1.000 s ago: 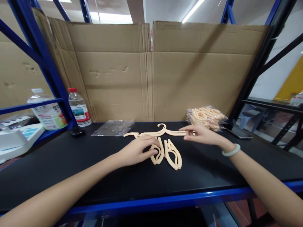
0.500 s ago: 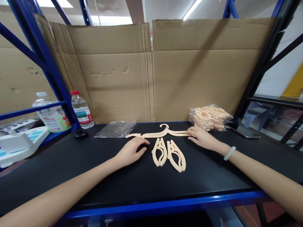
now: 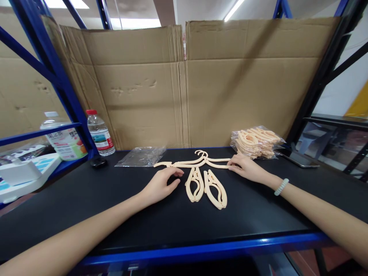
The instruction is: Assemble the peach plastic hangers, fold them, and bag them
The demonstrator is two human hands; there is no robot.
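Note:
Two unfolded cream plastic hangers [image 3: 198, 161] lie across the black shelf top. My left hand [image 3: 161, 184] rests just below their left arm, fingers curled loosely and apart, holding nothing. My right hand [image 3: 244, 168], with a pale bead bracelet on the wrist, lies with its fingertips on the hangers' right end. Two folded cream hangers [image 3: 206, 185] sit side by side between my hands, just below the open ones.
A bag of folded hangers [image 3: 257, 142] sits at the back right beside a phone [image 3: 299, 158]. An empty clear plastic bag [image 3: 140, 156], a small black object [image 3: 98, 162] and two bottles [image 3: 99, 133] stand at the left. Cardboard [image 3: 184, 84] walls the back.
My left hand has come off the folded hanger and drawn back to the left. My right hand has settled flat at the open hangers' right end. The view has shifted slightly.

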